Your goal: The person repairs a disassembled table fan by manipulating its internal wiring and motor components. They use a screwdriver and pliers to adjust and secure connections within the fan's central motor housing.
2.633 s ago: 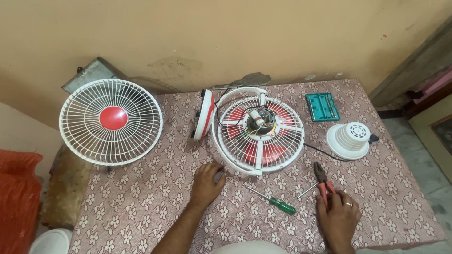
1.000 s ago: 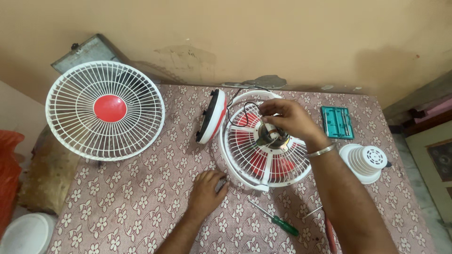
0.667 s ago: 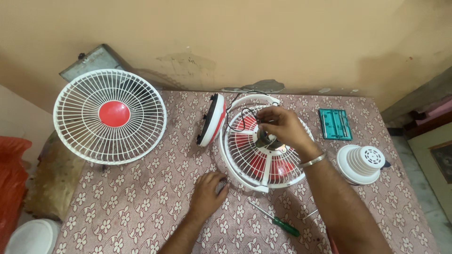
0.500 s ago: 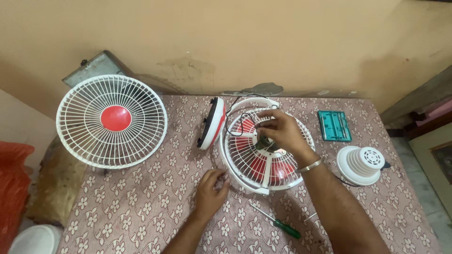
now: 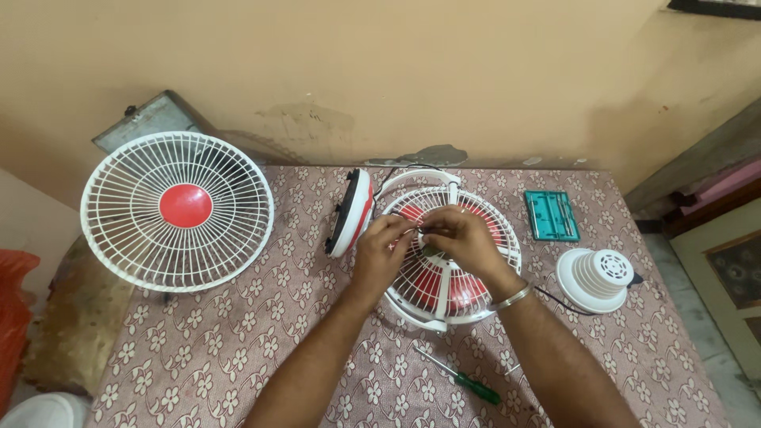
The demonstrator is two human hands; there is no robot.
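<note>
Here my left hand (image 5: 382, 255) and right hand (image 5: 460, 238) met over the hub of the white wire fan cage with red blades inside (image 5: 448, 250), fingertips pinched together on something small and dark at its centre; what exactly they gripped I could not make out, since my own fingers covered it. The cage lay flat on the table with the pink flowered cloth (image 5: 238, 357), towards the far side, close to the beige wall (image 5: 396, 71).

Left of the cage, just beside it, a red-and-white round fan housing (image 5: 350, 212) stood on edge. Farther left, the loose white front grille with a red centre disc (image 5: 177, 210) overhung the table's left edge. Right of the cage lay a flat teal rectangular plastic case (image 5: 552, 214), and nearer me than that a white ribbed plastic motor cover (image 5: 599, 277), with a thin black wire (image 5: 559, 301) running from the cage towards it. Nearer me than the cage lay a green-handled screwdriver (image 5: 460, 378) on an open stretch of cloth, and the near-left quarter of the table showed bare cloth as well.

Behind the grille a grey metal box (image 5: 151, 119) leaned at the wall, half hidden. My forearms hid the cage's near rim, and the frame's bottom edge cut off the table's near side.
</note>
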